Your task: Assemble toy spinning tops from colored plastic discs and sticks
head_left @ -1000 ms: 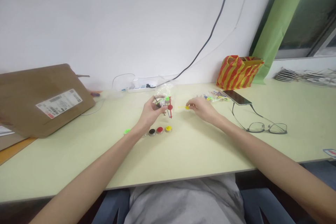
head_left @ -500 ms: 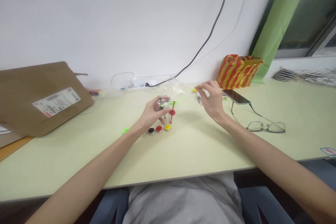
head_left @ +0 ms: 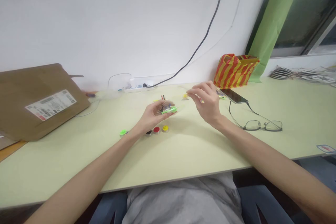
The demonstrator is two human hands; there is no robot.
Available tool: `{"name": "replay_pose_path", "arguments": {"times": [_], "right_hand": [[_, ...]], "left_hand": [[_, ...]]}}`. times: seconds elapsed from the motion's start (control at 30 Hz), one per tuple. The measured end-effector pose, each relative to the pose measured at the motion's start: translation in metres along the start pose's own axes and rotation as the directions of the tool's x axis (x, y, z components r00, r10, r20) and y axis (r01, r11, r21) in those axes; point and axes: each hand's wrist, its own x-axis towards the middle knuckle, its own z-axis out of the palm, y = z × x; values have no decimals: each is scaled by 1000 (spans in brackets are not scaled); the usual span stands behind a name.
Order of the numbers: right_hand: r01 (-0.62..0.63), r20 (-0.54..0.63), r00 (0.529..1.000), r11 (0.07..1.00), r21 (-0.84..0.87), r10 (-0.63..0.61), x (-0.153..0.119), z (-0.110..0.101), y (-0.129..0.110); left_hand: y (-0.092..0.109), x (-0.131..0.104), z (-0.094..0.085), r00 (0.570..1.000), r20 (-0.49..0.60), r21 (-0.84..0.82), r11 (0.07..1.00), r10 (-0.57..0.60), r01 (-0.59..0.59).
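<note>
My left hand (head_left: 152,115), above the table, closes around a bunch of small plastic pieces; a bright green piece (head_left: 170,110) sticks out, with darker and clear bits partly hidden by the fingers. My right hand (head_left: 206,102) is raised to the right, its thumb and forefinger pinched together; what they hold, if anything, is too small to make out. Just beyond those fingertips is a small yellow piece (head_left: 185,96). Below my left hand stand small round pieces with a yellow top (head_left: 165,128), a red top (head_left: 156,130) and a black top (head_left: 148,132). A green-topped one (head_left: 123,132) sits farther left.
At the left leans a brown cardboard parcel (head_left: 44,98). A power strip (head_left: 138,89) lies by the wall. To the right are a striped bag (head_left: 235,71), a phone (head_left: 233,96) and eyeglasses (head_left: 262,125). Small dark-and-red bits (head_left: 163,97) lie behind my left hand.
The red piece hanging by my left hand no longer shows there. The green piece now lies across the left fingers. The clear film between the hands is no longer plainly visible. The view has shifted slightly.
</note>
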Motion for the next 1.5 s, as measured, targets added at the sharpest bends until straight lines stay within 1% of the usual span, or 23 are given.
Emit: {"name": "replay_pose_path", "arguments": {"times": [0.1,0.2,0.37,0.47,0.53,0.63,0.73,0.8,0.83,0.9,0.97,1.03,1.07,1.13,1.2,1.3,1.4,1.5], "right_hand": [[40,41,998,998,41,-42,1,-2,-5],[34,92,995,995,97,-43,0,-3,-11],[9,120,992,967,254,-41,-4,0,-20],[47,136,986,936,348,-100,-6,3,-22],[56,168,977,915,399,-133,-7,4,-23],[-24,269,957,900,435,-105,-8,5,-24],[-204,395,918,880,429,20,-8,5,-26],[-314,445,887,867,388,122,-8,4,-25],[-339,444,881,869,360,160,-8,3,-24],[-323,403,897,891,319,181,-6,1,-21],[-261,369,920,912,316,135,-4,-3,-19],[-184,372,927,928,323,54,-1,-6,-18],[-139,375,927,938,317,11,0,-7,-17],[-50,358,932,959,281,-57,1,-7,-17],[6,300,951,974,226,-76,1,-5,-16],[-3,163,986,989,145,-21,0,-4,-15],[-38,40,999,995,88,35,2,-6,-12],[-29,-3,1000,996,80,30,5,-9,-9]], "left_hand": [[-5,0,0,999,-25,75,997,30,-28],[-12,0,-2,997,-47,149,987,64,-57],[-13,-3,-2,994,10,237,966,108,-107],[-10,-5,1,992,33,258,957,125,-129],[-8,-6,2,990,41,261,955,134,-140],[-6,-6,3,990,50,250,958,131,-139],[-6,-6,5,990,42,231,963,135,-141],[-5,-6,6,989,29,213,966,145,-148],[-5,-6,7,989,19,202,968,149,-149],[-6,-5,8,990,-17,174,975,142,-137],[-7,-4,9,991,-71,113,988,114,-105],[-8,-1,7,993,-105,-29,998,51,-55],[-9,0,6,995,-103,-121,992,14,-26],[-10,1,3,996,-64,-283,958,-58,38],[-10,2,1,995,-29,-352,933,-95,79],[-7,1,1,996,-23,-319,945,-88,76],[-5,0,3,997,-27,-243,968,-72,63],[-7,0,3,996,-70,-183,982,-60,47]]}}
